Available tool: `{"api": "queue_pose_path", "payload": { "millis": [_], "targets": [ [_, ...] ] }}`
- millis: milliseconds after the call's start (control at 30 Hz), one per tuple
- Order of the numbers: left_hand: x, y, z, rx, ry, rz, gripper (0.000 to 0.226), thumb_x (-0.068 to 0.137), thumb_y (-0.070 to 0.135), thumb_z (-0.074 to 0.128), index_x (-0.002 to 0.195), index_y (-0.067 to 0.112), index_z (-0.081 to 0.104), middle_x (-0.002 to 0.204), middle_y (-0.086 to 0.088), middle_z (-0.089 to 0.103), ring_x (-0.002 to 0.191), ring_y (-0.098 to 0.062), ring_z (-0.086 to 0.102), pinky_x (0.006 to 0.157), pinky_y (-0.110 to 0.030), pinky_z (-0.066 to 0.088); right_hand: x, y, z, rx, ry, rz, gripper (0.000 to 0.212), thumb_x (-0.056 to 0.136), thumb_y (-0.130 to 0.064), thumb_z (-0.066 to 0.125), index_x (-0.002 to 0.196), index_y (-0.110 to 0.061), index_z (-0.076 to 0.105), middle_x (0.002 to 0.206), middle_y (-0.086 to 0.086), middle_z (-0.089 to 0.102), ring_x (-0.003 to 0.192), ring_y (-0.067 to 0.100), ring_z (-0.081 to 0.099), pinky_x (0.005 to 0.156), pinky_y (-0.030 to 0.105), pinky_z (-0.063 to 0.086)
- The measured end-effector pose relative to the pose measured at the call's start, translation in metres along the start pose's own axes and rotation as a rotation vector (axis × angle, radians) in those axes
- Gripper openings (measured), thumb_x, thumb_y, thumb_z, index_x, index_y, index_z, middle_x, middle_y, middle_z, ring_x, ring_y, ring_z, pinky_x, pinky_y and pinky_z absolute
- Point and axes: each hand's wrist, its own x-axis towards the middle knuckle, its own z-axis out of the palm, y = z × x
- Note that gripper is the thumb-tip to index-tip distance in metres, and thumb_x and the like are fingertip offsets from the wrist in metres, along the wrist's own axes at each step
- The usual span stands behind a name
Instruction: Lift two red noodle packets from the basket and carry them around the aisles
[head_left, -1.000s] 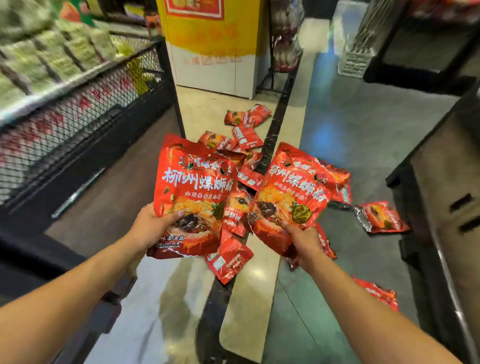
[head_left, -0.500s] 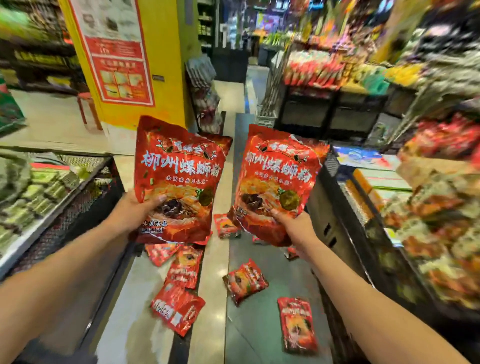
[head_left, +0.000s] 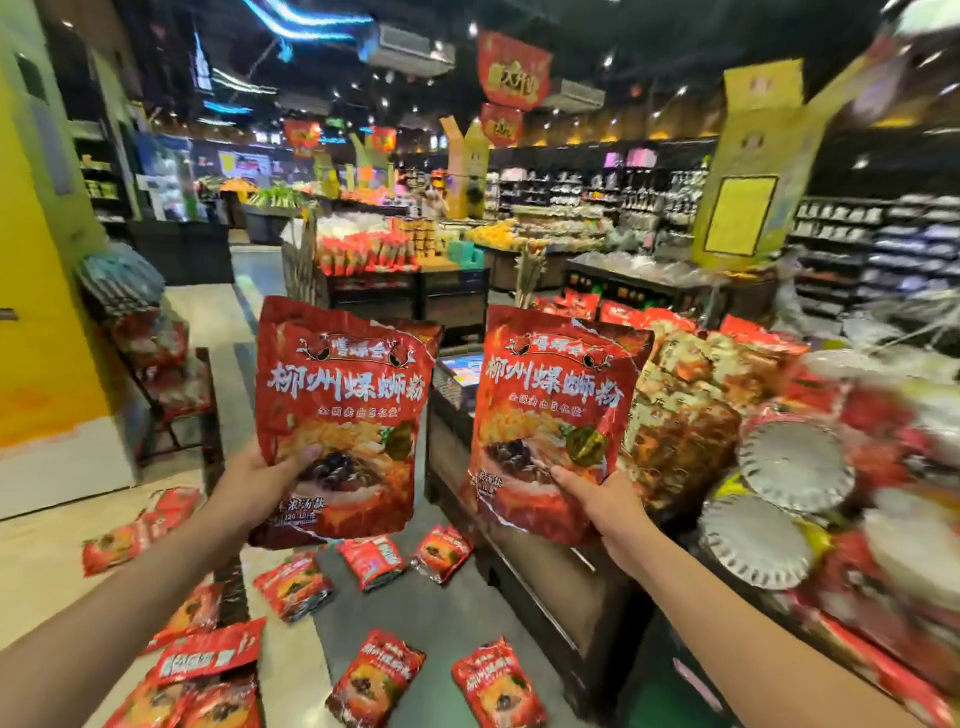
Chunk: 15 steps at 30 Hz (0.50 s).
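Hands hold one red noodle packet each, upright at chest height: the left hand (head_left: 254, 486) has its grip clenched on the left packet (head_left: 343, 426) at its lower edge, the right hand (head_left: 602, 506) grasping the right packet (head_left: 556, 421) likewise. More red packets (head_left: 382, 675) lie scattered on the floor (head_left: 291, 644) below, beside a stocked display bin (head_left: 545, 587)

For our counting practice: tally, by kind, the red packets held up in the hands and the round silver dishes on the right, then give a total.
Red packets: 2, left packet and right packet
Silver dishes: 2, upper dish and lower dish
Total: 4
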Motion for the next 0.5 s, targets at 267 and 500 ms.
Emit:
{"api": "queue_pose_path", "payload": {
  "millis": [267, 500],
  "targets": [
    [-0.021, 0.024, 0.108, -0.056, -0.285, 0.029, 0.006, 0.092, 0.02, 0.077, 0.097, 0.022, 0.074, 0.094, -0.003, 0.08, 0.092, -0.033, 0.075, 0.091, -0.052, 0.058, -0.109, -0.015, -0.122, -0.03, 0.318, -0.02, 0.031, 0.087, -0.025, 0.083, 0.115, -0.02, 0.071, 0.094, -0.008, 0.08, 0.084, 0.012, 0.077, 0.074, 0.027, 0.059],
    [-0.082, 0.069, 0.228, -0.097, -0.558, 0.142, 0.007, 0.093, 0.026, 0.076, 0.099, 0.028, 0.073, 0.099, 0.001, 0.077, 0.098, -0.028, 0.072, 0.095, -0.048, 0.056, -0.212, -0.024, -0.235, -0.055, 0.598, -0.015, 0.034, 0.086, -0.029, 0.083, 0.117, -0.025, 0.069, 0.105, -0.003, 0.079, 0.097, 0.021, 0.076, 0.094, 0.047, 0.06]
  ]
}}
